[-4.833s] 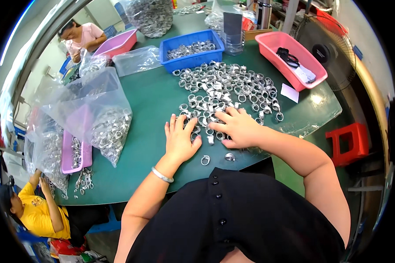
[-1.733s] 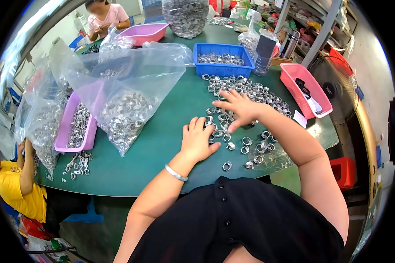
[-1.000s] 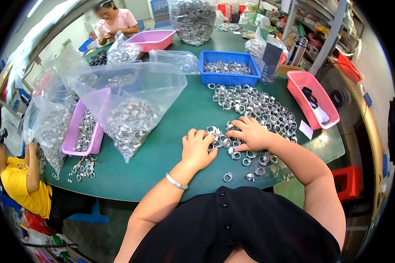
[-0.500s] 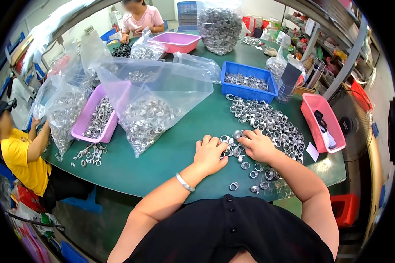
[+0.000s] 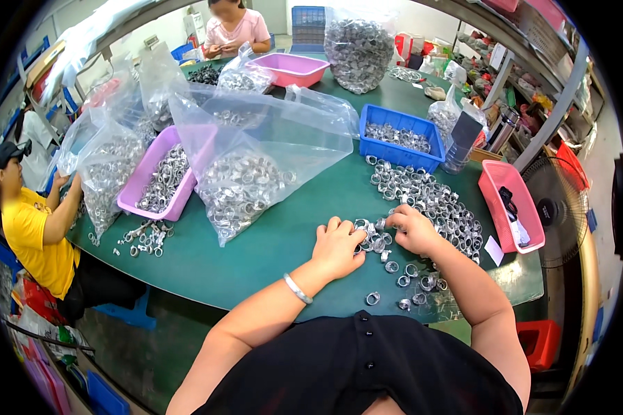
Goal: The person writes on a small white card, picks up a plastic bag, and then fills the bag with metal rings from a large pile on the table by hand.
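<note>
On the green table, a small cluster of silver ring-shaped metal parts (image 5: 375,241) lies between my two hands. My left hand (image 5: 338,249), with a pale bangle on its wrist, rests palm down at the cluster's left side, fingers apart and bent over its edge. Opposite it, my right hand (image 5: 417,232) has curled fingers with their tips down at the cluster; anything between them is too small to make out. A large heap of the same rings (image 5: 436,207) spreads behind and right of my right hand. Several loose rings (image 5: 410,270) lie nearer me.
A blue basket (image 5: 403,158) of rings stands behind the heap, a pink basket (image 5: 495,207) at right by a fan (image 5: 552,211). Clear bags (image 5: 246,194) and a lilac basket (image 5: 133,205) of parts sit left. Two co-workers, in yellow (image 5: 38,228) and pink (image 5: 237,31), sit around the table.
The view has shifted slightly. My right fingertips have drawn back a little from the cluster, while my left hand stays beside it. The co-worker in pink has brought both hands together.
</note>
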`<action>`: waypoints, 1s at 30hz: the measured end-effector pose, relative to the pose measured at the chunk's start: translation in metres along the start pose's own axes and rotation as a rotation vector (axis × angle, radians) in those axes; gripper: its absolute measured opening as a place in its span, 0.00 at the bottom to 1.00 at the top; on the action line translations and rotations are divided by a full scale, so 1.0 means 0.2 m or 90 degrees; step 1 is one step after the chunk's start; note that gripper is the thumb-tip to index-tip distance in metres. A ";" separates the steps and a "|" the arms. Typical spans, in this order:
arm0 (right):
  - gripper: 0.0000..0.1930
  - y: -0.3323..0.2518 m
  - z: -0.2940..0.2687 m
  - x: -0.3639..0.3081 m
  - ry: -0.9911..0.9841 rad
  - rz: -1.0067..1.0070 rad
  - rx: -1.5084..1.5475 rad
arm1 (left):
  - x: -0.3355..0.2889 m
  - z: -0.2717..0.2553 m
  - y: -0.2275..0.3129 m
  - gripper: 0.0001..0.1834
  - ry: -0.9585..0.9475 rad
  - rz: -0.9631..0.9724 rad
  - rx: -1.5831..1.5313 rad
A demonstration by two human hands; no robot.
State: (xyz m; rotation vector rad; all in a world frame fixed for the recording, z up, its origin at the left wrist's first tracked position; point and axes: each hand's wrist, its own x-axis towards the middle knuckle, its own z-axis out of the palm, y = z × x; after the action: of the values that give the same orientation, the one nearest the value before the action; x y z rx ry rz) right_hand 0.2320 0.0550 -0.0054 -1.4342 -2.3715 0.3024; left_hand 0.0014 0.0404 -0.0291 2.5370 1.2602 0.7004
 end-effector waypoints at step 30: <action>0.21 -0.92 -0.67 1.06 -0.083 -0.335 0.124 | 0.00 0.01 -0.03 0.16 0.006 0.010 0.007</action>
State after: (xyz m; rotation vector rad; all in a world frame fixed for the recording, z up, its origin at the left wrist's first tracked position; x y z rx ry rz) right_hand 0.0458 0.1570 0.2225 -0.6858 -2.6266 0.4767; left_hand -0.0011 0.0433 -0.0338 2.5585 1.2509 0.7122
